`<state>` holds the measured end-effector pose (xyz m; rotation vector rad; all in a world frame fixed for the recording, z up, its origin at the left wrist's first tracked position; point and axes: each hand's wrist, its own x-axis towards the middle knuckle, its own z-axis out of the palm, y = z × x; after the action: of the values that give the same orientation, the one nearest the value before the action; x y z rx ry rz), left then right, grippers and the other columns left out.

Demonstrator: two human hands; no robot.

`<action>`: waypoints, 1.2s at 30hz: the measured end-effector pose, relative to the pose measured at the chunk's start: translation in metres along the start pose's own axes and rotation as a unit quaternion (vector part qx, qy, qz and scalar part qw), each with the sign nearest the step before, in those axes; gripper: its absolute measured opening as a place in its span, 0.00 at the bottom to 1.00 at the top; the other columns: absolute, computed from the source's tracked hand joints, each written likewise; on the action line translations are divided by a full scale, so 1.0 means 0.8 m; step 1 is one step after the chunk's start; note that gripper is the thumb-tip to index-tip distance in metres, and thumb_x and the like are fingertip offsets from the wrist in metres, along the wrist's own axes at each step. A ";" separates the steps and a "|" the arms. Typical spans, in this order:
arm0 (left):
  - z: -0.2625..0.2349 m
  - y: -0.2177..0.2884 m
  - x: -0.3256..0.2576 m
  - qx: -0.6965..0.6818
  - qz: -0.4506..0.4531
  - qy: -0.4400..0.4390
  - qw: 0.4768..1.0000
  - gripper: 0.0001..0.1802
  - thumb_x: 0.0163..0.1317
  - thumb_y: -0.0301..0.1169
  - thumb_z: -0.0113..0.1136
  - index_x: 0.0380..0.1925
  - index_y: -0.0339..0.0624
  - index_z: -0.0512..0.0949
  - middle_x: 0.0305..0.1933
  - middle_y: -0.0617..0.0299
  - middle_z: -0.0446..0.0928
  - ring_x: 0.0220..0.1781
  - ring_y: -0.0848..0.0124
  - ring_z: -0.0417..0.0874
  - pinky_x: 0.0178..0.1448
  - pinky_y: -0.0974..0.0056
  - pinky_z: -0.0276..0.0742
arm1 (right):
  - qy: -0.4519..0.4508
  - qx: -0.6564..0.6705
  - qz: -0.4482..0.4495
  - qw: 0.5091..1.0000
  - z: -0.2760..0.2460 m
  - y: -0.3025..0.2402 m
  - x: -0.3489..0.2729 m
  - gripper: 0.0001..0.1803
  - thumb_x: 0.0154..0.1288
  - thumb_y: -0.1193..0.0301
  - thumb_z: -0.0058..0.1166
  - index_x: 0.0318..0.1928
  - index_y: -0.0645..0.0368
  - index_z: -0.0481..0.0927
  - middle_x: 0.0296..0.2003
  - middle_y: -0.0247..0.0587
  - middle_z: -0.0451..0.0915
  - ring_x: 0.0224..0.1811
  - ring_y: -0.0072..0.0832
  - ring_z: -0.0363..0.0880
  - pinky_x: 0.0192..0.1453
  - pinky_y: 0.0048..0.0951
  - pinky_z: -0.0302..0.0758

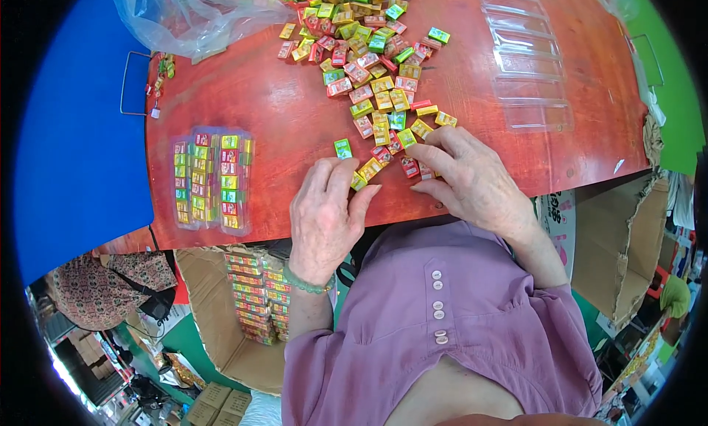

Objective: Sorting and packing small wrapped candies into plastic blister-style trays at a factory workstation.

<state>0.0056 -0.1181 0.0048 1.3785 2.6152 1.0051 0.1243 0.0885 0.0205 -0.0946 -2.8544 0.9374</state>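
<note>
Left hand (322, 214) and right hand (472, 177) work palm down close to the near edge of the red counter (273, 116), facing each other across a short gap. On the left hand, thumb and forefinger stand narrowly apart beside a yellow box (358, 181); whether they grip it, I cannot tell. A lone green box (343, 148) lies just beyond those fingers. The right hand is curved, its forefinger at a yellow-green box (407, 137) and its thumb spread near a red box (410, 167); a grip cannot be made out there either. From between the hands, a loose trail of small yellow, red and green boxes (383, 100) widens into a heap at the far edge. Clear trays filled with such boxes (212, 179) lie side by side toward the near left corner. A clear plastic bag (199, 17) slumps at the far left corner, and ribbed clear plastic trays (527, 65) lie toward the far right corner. Below the near edge, a cardboard carton (210, 301) on the left holds packs of boxes (251, 297); another carton (616, 242) stands under the right side.
</note>
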 end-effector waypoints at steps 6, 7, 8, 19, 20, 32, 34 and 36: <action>0.007 0.007 0.002 0.003 0.000 0.002 1.000 0.16 0.58 0.23 0.73 0.46 0.36 0.81 0.44 0.52 0.77 0.36 0.55 0.82 0.39 0.54 0.79 | 0.007 -0.027 -0.045 0.999 0.013 0.007 -0.003 0.21 0.57 0.69 0.73 0.51 0.57 0.83 0.47 0.42 0.78 0.49 0.42 0.80 0.52 0.41 0.80; 0.007 0.007 0.002 0.004 0.000 0.003 1.000 0.16 0.58 0.23 0.73 0.46 0.36 0.81 0.44 0.52 0.77 0.36 0.55 0.82 0.39 0.54 0.79 | 0.007 -0.027 -0.046 0.999 0.014 0.007 -0.004 0.21 0.57 0.69 0.73 0.51 0.57 0.83 0.47 0.42 0.78 0.49 0.42 0.80 0.52 0.41 0.80; 0.007 0.007 -0.001 -0.006 -0.012 -0.014 1.000 0.16 0.59 0.24 0.73 0.46 0.36 0.81 0.44 0.51 0.76 0.41 0.53 0.82 0.43 0.52 0.80 | 0.010 -0.028 -0.049 0.998 0.016 0.007 -0.004 0.21 0.57 0.69 0.72 0.51 0.57 0.82 0.47 0.41 0.78 0.49 0.42 0.80 0.52 0.41 0.80; 0.007 0.027 -0.013 -0.034 0.008 -0.034 0.999 0.19 0.55 0.24 0.76 0.44 0.36 0.78 0.44 0.51 0.76 0.40 0.52 0.82 0.42 0.52 0.80 | 0.009 -0.029 -0.040 0.999 0.019 -0.005 -0.004 0.20 0.58 0.72 0.70 0.51 0.58 0.80 0.47 0.42 0.77 0.47 0.43 0.77 0.52 0.43 0.78; 0.004 0.026 -0.013 -0.057 0.010 -0.055 0.997 0.20 0.55 0.24 0.76 0.46 0.36 0.78 0.45 0.51 0.76 0.41 0.51 0.82 0.42 0.52 0.80 | 0.002 -0.026 -0.032 0.999 0.019 -0.005 -0.003 0.20 0.58 0.72 0.70 0.50 0.58 0.80 0.46 0.42 0.77 0.47 0.43 0.77 0.52 0.43 0.78; 0.004 0.032 -0.004 -0.061 0.007 -0.085 0.994 0.22 0.54 0.21 0.73 0.49 0.35 0.77 0.45 0.50 0.76 0.43 0.49 0.83 0.43 0.51 0.81 | -0.012 -0.022 -0.028 0.999 0.018 -0.010 -0.004 0.20 0.59 0.72 0.69 0.51 0.58 0.80 0.46 0.42 0.76 0.48 0.43 0.77 0.54 0.43 0.77; 0.008 0.030 -0.005 -0.064 -0.006 -0.073 0.995 0.20 0.55 0.21 0.72 0.48 0.35 0.77 0.45 0.49 0.76 0.43 0.49 0.83 0.42 0.52 0.80 | -0.010 -0.030 -0.029 0.999 0.020 -0.010 -0.005 0.20 0.59 0.72 0.69 0.51 0.58 0.80 0.46 0.42 0.76 0.48 0.44 0.77 0.54 0.43 0.77; 0.011 0.029 -0.004 -0.066 -0.018 -0.062 0.996 0.19 0.57 0.21 0.71 0.47 0.35 0.76 0.45 0.49 0.75 0.42 0.49 0.83 0.41 0.52 0.80 | 0.006 -0.028 -0.007 1.000 0.023 -0.010 -0.006 0.19 0.59 0.72 0.69 0.51 0.58 0.80 0.46 0.43 0.76 0.48 0.44 0.77 0.53 0.44 0.77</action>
<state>0.0267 -0.1066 0.0099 1.3150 2.4299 1.0324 0.1261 0.0706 0.0102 -0.0869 -2.8662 0.8513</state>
